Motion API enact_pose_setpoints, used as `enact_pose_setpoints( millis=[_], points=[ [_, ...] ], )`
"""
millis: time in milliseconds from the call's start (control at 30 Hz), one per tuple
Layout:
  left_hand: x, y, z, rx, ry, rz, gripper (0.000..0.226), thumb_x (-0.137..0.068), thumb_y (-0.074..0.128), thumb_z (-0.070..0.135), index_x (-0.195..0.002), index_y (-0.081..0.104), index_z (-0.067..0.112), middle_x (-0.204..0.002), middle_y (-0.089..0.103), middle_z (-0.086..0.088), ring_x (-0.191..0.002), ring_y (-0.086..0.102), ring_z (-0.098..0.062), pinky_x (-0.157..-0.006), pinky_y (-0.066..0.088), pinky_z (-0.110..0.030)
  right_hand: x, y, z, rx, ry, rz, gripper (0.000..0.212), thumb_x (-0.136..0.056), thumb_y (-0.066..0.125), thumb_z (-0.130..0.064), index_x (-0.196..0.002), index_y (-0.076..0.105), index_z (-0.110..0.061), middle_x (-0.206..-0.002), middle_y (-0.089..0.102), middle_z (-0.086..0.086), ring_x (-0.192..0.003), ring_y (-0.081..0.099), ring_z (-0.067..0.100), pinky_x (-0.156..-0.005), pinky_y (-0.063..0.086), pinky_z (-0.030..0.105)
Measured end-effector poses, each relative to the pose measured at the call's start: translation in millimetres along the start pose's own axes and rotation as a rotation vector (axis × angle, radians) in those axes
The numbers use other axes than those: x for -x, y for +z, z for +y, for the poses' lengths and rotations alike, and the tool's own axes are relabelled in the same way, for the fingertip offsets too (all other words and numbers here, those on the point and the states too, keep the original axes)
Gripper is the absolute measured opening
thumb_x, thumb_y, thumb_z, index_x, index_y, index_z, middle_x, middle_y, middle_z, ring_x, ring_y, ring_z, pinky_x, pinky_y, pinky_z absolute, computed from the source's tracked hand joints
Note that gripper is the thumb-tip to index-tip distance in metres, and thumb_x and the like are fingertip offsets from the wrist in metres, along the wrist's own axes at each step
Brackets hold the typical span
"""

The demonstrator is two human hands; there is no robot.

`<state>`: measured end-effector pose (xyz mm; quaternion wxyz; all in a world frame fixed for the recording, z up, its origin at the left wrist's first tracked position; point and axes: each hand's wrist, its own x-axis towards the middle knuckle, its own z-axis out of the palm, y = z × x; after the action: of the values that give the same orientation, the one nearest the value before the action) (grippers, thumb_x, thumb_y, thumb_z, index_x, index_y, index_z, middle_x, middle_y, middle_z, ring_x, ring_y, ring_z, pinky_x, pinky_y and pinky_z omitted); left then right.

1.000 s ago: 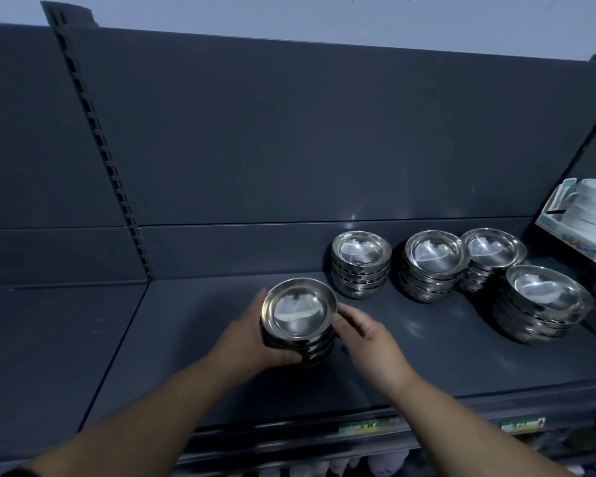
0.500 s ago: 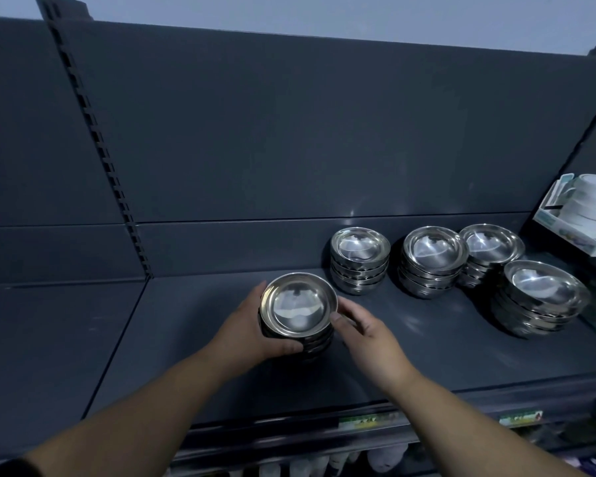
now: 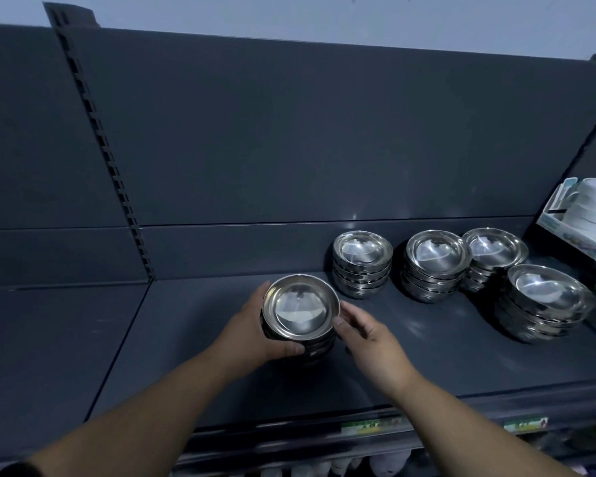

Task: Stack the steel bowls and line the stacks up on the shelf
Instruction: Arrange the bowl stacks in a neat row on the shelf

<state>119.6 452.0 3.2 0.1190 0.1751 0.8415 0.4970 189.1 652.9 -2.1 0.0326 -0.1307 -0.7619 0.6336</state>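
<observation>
A stack of steel bowls (image 3: 300, 306) stands on the dark shelf (image 3: 410, 342), left of the others. My left hand (image 3: 255, 333) grips the stack's left side, thumb curled round its front. My right hand (image 3: 365, 333) touches the stack's right rim with its fingertips. Along the back stand three more stacks: one (image 3: 362, 261), a second (image 3: 436, 263) and a third (image 3: 494, 253). A wider stack (image 3: 546, 299) sits nearer the front at the right.
A box of white dishes (image 3: 589, 218) sits on a higher shelf at the far right. A slotted upright (image 3: 100, 142) divides the back panel. The shelf's front edge carries price labels (image 3: 375, 425). Bare shelf lies left of the held stack.
Both hands stay on the stack. The stack has shifted slightly back and left on the shelf; the other stacks have not moved.
</observation>
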Motion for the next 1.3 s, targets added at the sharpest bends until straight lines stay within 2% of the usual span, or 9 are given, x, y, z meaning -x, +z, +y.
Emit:
enact_pose_setpoints(
  millis=[100, 200, 267, 367, 633, 800, 1000, 1133, 1300],
  points=[
    [4.3, 4.1, -4.8, 0.046, -0.039, 0.004, 0.111, -0.053, 0.093, 0.024, -0.134, 0.02, 0.045, -0.114, 0.047, 0.033, -0.11, 0.052, 0.004, -0.091, 0.041, -0.01, -0.2, -0.3, 1.3, -0.02, 0.062, -0.018, 0.049, -0.093, 0.06, -0.035, -0.14, 0.047, -0.026, -0.131, 0.062, -0.007, -0.117, 0.059, 0.007, -0.108, 0.043, 0.036],
    [9.7, 14.1, -15.2, 0.087, -0.067, 0.014, 0.108, -0.054, 0.092, 0.013, -0.127, 0.021, 0.046, -0.108, 0.052, 0.03, -0.101, 0.055, 0.009, -0.078, 0.042, -0.002, -1.4, 3.8, 0.8, -0.051, 0.143, -0.063, 0.044, -0.093, 0.055, -0.044, -0.136, 0.046, -0.037, -0.13, 0.059, -0.01, -0.119, 0.058, 0.012, -0.105, 0.047, 0.041],
    [11.8, 17.1, -22.4, 0.096, -0.074, 0.03, 0.106, -0.054, 0.091, 0.012, -0.129, 0.025, 0.044, -0.107, 0.056, 0.026, -0.101, 0.058, 0.006, -0.08, 0.045, -0.004, -1.8, 8.6, -0.1, -0.098, 0.168, -0.093, 0.03, -0.095, 0.052, -0.043, -0.125, 0.046, -0.041, -0.119, 0.061, -0.014, -0.116, 0.059, 0.014, -0.095, 0.052, 0.038],
    [17.4, 7.3, -31.6, 0.095, -0.09, 0.075, 0.106, -0.052, 0.091, 0.015, -0.133, 0.028, 0.042, -0.109, 0.059, 0.023, -0.107, 0.058, -0.002, -0.095, 0.048, -0.022, -0.9, 21.6, -0.3, -0.122, 0.184, -0.115, 0.013, -0.096, 0.053, -0.04, -0.108, 0.052, -0.044, -0.108, 0.064, -0.019, -0.108, 0.064, 0.014, -0.094, 0.053, 0.039],
    [56.5, -56.4, -67.7, 0.134, -0.107, 0.203, 0.1, -0.052, 0.09, 0.002, -0.127, 0.035, 0.038, -0.107, 0.061, 0.022, -0.096, 0.057, 0.018, -0.077, 0.046, -0.004, 1.8, 97.5, -11.8, -0.105, 0.142, -0.234, 0.011, -0.095, 0.055, -0.037, -0.105, 0.056, -0.041, -0.107, 0.067, -0.015, -0.106, 0.067, 0.022, -0.093, 0.055, 0.043],
    [80.1, -94.8, -91.6, 0.153, -0.122, 0.23, 0.103, -0.05, 0.091, 0.002, -0.132, 0.035, 0.033, -0.115, 0.062, 0.013, -0.103, 0.061, 0.002, -0.081, 0.05, -0.01, 6.0, 143.7, -13.7, -0.123, 0.153, -0.32, 0.023, -0.092, 0.057, -0.04, -0.115, 0.057, -0.039, -0.115, 0.068, -0.011, -0.106, 0.067, 0.023, -0.094, 0.054, 0.043],
    [96.5, -117.1, -114.9, 0.138, -0.129, 0.22, 0.114, -0.038, 0.091, 0.031, -0.138, 0.035, 0.034, -0.123, 0.062, 0.011, -0.112, 0.06, -0.005, -0.099, 0.05, -0.032, 15.7, 167.0, -9.5, -0.014, 0.077, -0.429, 0.053, -0.087, 0.07, -0.022, -0.133, 0.046, -0.033, -0.129, 0.059, -0.017, -0.116, 0.059, 0.005, -0.099, 0.05, 0.034],
    [97.8, -123.7, -117.8, 0.121, -0.098, 0.193, 0.12, -0.041, 0.094, 0.035, -0.142, 0.028, 0.039, -0.128, 0.057, 0.02, -0.119, 0.054, 0.0, -0.106, 0.044, -0.032, 13.2, 165.1, -9.6, 0.237, -0.087, -0.347, 0.078, -0.072, 0.083, -0.022, -0.138, 0.043, -0.032, -0.132, 0.055, -0.014, -0.121, 0.053, 0.005, -0.108, 0.043, 0.034],
    [97.1, -127.8, -115.6, 0.086, -0.074, 0.216, 0.117, -0.045, 0.094, 0.033, -0.141, 0.028, 0.041, -0.126, 0.05, 0.031, -0.122, 0.049, 0.001, -0.109, 0.039, -0.029, 8.8, 172.4, -9.2, 0.28, -0.179, -0.291, 0.079, -0.067, 0.087, -0.015, -0.126, 0.043, -0.043, -0.121, 0.059, -0.02, -0.122, 0.052, 0.003, -0.107, 0.043, 0.031]
  ],
)
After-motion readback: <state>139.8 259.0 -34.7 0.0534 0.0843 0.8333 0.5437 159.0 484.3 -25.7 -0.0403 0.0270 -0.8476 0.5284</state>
